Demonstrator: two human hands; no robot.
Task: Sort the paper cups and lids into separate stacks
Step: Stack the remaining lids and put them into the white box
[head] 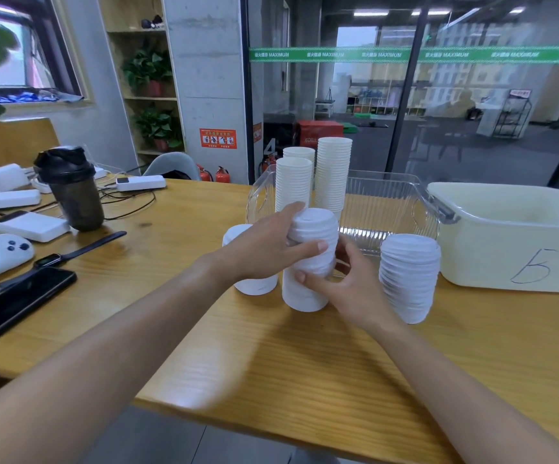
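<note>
Out to the far left of the grip, a black phone (20,301) lies flat on the wooden table (304,356), with a dark shaker bottle (72,190) standing behind it. Closer in, half hidden behind the left wrist, there's a white lidded cup (254,283) on the table. Now the left hand (264,249) — fingers curled round the upper part of the central stack of lids (311,236), thumb laid across its front, gripping it from the left side. Below those lids sits a white cup (299,296), its base touching the table. The right hand (348,286) comes in from the other side, thumb pressed on the cup just under the lids, fingers wrapped behind. Directly beyond the grip, three tall stacks of paper cups (333,175) stand upright in a clear plastic bin (388,209). Just right of the right hand, a second stack of lids (408,276) stands on the table, apart from the fingers. Furthest right, a white tub (512,236) marked with a handwritten character, touching the clear bin's corner.
</note>
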